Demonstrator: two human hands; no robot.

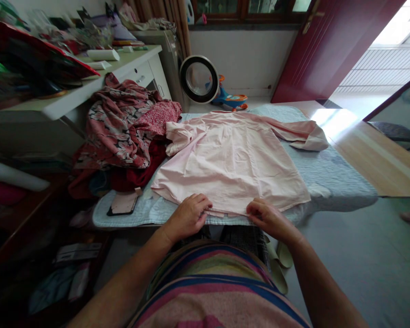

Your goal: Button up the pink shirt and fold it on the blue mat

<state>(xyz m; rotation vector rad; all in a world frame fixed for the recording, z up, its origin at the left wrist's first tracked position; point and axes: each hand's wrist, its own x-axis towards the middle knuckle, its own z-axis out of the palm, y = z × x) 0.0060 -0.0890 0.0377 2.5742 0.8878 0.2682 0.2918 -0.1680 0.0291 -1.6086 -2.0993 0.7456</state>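
We pinch the near hem of the pink shirt (232, 159) with left hand (187, 216) and right hand (268, 217) equally close, its length running straight away beyond our knuckles.

No text, label, brand or number can be read. The papers (76, 251) on the floor at lower left carry dark print, but it is too small and blurred to make out. The clutter (71, 32) on the white worktop (132, 60) at upper left is too blurred for any lettering. The pink shirt (232, 159) shows no legible tag or print. The phone (122, 203) beside it shows a plain back, with nothing legible.
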